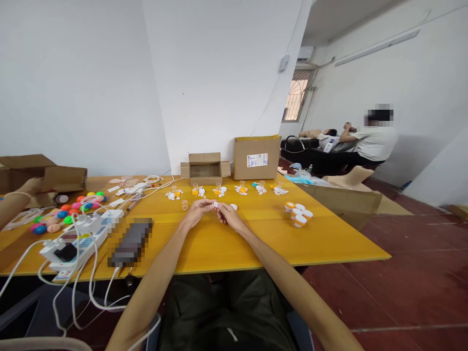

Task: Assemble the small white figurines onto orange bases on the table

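My left hand (199, 210) and my right hand (228, 217) meet above the table, fingers pinched on a small white plastic piece (216, 204) between them. Its exact kind is too small to make out. A clear plastic cup (185, 204) stands just left of my left hand. Beside my right hand lies a white disc (233, 207), partly hidden by the fingers. Behind the hands runs a row of small piles of white and orange plastic parts (241, 189), with clear cups among them. Several white-and-orange capped containers (300, 221) are grouped to the right.
An open cardboard box (205, 169) and a closed one (257, 158) stand at the back. On the left are a power strip (87, 239) with cables, a phone (130, 242) and colourful balls (69, 212). Another person's hand (31, 187) reaches to a box at far left.
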`<act>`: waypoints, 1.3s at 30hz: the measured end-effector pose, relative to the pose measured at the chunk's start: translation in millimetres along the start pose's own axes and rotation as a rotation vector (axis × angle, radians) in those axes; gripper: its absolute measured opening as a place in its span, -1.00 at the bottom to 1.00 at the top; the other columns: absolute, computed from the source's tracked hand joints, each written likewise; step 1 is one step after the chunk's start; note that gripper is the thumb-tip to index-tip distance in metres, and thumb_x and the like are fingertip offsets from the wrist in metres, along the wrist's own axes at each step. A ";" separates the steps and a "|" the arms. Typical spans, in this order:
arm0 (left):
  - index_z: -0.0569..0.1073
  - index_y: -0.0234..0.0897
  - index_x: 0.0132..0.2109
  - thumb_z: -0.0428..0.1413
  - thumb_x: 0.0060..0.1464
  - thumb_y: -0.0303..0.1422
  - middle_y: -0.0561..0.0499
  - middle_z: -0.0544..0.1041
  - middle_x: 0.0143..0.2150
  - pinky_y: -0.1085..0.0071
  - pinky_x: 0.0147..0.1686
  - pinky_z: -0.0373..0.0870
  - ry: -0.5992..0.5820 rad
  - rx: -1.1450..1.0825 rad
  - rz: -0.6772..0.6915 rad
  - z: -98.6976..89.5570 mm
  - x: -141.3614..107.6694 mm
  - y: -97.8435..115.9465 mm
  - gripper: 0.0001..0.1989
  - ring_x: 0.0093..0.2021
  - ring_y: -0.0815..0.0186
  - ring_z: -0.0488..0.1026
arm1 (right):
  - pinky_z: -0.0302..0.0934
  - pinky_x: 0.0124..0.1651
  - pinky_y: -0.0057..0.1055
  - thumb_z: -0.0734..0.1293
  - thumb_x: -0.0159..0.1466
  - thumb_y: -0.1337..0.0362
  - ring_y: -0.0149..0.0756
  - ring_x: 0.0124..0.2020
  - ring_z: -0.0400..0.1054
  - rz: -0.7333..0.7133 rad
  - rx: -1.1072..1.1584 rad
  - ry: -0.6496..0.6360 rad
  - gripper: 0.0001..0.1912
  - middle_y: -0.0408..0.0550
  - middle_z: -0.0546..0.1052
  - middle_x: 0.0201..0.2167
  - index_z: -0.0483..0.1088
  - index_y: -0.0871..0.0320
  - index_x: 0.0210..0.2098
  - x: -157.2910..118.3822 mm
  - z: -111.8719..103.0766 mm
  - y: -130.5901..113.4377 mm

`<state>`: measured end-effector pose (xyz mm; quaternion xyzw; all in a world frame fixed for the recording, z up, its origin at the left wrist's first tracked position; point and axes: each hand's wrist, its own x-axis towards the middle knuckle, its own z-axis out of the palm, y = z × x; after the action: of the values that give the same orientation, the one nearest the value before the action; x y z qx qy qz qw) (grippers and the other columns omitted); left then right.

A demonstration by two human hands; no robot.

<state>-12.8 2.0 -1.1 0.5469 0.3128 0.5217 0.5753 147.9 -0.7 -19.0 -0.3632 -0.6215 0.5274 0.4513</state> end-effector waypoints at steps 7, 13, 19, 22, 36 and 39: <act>0.64 -0.27 -0.34 0.45 -0.28 -0.26 0.01 0.62 -0.40 0.32 -0.09 0.42 0.009 0.051 0.023 -0.9 0.7 -0.6 -0.70 -0.30 0.30 0.52 | 0.01 -0.66 -0.55 0.22 0.20 -0.20 -0.48 -0.70 0.18 -0.022 -0.019 0.020 -0.53 -0.26 0.33 -0.66 0.24 0.08 -0.50 2.3 1.0 4.0; 0.64 -0.28 -0.25 0.32 -0.06 -0.17 -0.01 0.62 -0.38 0.34 -0.20 0.42 0.068 0.276 0.086 -6.7 7.7 -5.7 -0.72 -0.34 0.29 0.50 | 0.05 -0.64 -0.53 0.22 0.20 -0.22 -0.46 -0.68 0.20 -0.072 -0.037 0.084 -0.51 -0.24 0.34 -0.65 0.29 0.09 -0.48 4.6 0.0 6.4; 0.61 -0.20 -0.35 0.19 0.08 -0.32 -0.01 0.62 -0.36 0.31 -0.14 0.42 0.048 0.848 0.214 -14.3 8.2 -17.4 -0.88 -0.26 0.22 0.51 | 0.16 -0.60 -0.49 0.26 0.16 -0.22 -0.40 -0.63 0.28 -0.130 -0.069 0.213 -0.52 -0.20 0.40 -0.62 0.36 0.09 -0.46 8.0 -5.2 11.0; 0.61 -0.18 -0.34 0.14 0.13 -0.40 -0.02 0.60 -0.33 0.31 -0.09 0.42 0.073 1.051 0.254 -14.6 6.1 -21.1 -0.85 -0.20 0.20 0.52 | 0.19 -0.59 -0.48 0.28 0.15 -0.19 -0.38 -0.60 0.32 -0.143 -0.092 0.241 -0.54 -0.16 0.44 -0.60 0.36 0.10 -0.48 9.2 -6.6 13.4; 0.59 -0.17 -0.24 0.09 0.18 -0.44 -0.07 0.61 -0.25 0.32 -0.05 0.36 0.245 1.285 0.124 -10.8 0.7 -11.3 -0.82 -0.07 0.16 0.50 | 0.29 -0.52 -0.44 0.31 0.17 0.03 -0.31 -0.56 0.41 -0.115 -0.261 0.153 -0.69 -0.14 0.51 -0.57 0.42 0.09 -0.56 8.8 -6.3 15.5; 0.58 -0.19 -0.27 0.09 0.18 -0.45 -0.08 0.60 -0.26 0.34 -0.08 0.34 0.250 1.303 0.086 -10.9 0.7 -10.5 -0.83 -0.08 0.17 0.49 | 0.30 -0.49 -0.43 0.32 0.15 0.04 -0.31 -0.57 0.40 -0.115 -0.278 0.148 -0.70 -0.15 0.50 -0.60 0.42 0.10 -0.56 9.3 -6.0 16.7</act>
<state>-20.1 7.4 -13.2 0.7303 0.6063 0.3079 0.0650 150.0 12.8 -33.6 -0.4238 -0.6733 0.3816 0.4706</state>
